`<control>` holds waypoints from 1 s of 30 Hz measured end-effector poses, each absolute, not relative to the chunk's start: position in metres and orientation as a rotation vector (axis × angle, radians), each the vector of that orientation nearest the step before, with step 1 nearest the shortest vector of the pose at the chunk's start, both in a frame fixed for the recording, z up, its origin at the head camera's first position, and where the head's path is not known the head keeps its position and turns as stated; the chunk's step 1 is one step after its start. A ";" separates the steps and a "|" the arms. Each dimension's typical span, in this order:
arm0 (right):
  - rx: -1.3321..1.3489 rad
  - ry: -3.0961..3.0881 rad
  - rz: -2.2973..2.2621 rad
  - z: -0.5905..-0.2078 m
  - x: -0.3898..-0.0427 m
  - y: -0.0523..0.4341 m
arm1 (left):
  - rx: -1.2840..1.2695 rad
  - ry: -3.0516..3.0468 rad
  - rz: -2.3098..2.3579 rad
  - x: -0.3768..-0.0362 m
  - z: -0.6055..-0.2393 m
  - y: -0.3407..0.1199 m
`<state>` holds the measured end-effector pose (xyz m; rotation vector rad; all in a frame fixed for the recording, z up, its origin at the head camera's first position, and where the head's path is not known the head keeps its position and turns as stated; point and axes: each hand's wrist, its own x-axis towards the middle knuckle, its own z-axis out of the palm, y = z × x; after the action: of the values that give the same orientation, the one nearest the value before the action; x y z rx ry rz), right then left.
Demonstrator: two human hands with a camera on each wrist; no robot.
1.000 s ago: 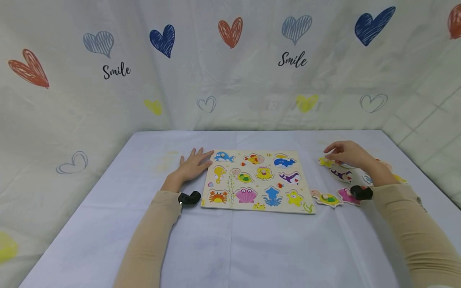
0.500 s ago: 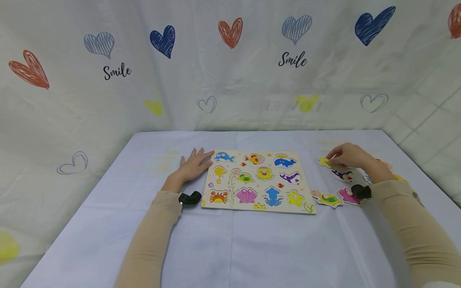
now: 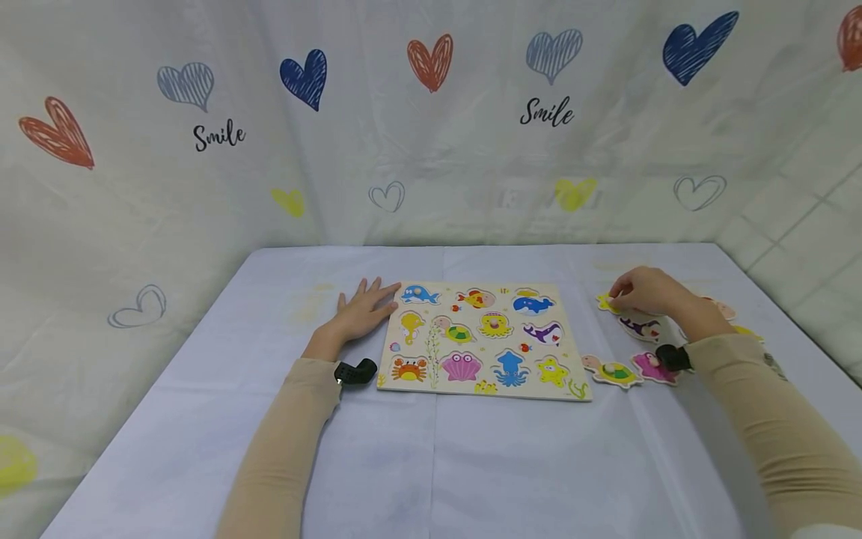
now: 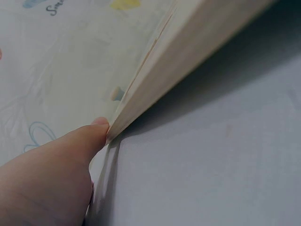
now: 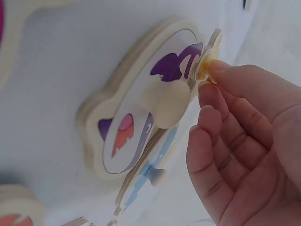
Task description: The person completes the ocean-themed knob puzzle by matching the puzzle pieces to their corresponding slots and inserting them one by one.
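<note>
A wooden puzzle board point(image 3: 481, 340) printed with sea animals lies flat in the middle of the table. My left hand point(image 3: 374, 298) rests flat on the cloth at the board's far left corner, fingers straight. In the left wrist view the thumb point(image 4: 75, 141) touches the board's edge point(image 4: 188, 52). My right hand point(image 3: 616, 296) is to the right of the board and pinches the knob of a yellow piece point(image 3: 604, 302). The right wrist view shows the fingertips point(image 5: 214, 70) on that yellow knob point(image 5: 205, 70), just beside a purple whale piece point(image 5: 136, 127).
Loose pieces lie right of the board: a purple whale point(image 3: 640, 327), a turtle point(image 3: 611, 371), a pink one point(image 3: 649, 368), and others hidden behind my right arm. A blue piece point(image 5: 150, 174) lies under the whale. A pale cloth point(image 3: 431, 464) covers the table; a heart-printed backdrop point(image 3: 431, 135) hangs behind.
My right hand has sunk a little toward the yellow piece and its fingers have closed on the knob. The left hand and the board have not moved.
</note>
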<state>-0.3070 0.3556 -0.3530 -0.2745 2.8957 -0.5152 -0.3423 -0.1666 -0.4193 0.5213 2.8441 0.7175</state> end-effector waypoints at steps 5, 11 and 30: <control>-0.272 2.915 -0.457 -0.349 -0.304 0.353 | 0.517 2.841 0.715 -0.342 -0.419 -0.166; -0.283 2.946 -0.460 -0.342 -0.302 0.351 | 0.511 2.841 0.715 -0.342 -0.417 -0.166; -0.338 2.968 -0.571 -0.321 -0.269 0.321 | 0.517 2.841 0.725 -0.341 -0.419 -0.166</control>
<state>-0.2695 0.3206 -0.3213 -0.3377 2.9685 -0.5705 -0.3415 -0.1664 -0.4185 0.5170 2.8407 0.7251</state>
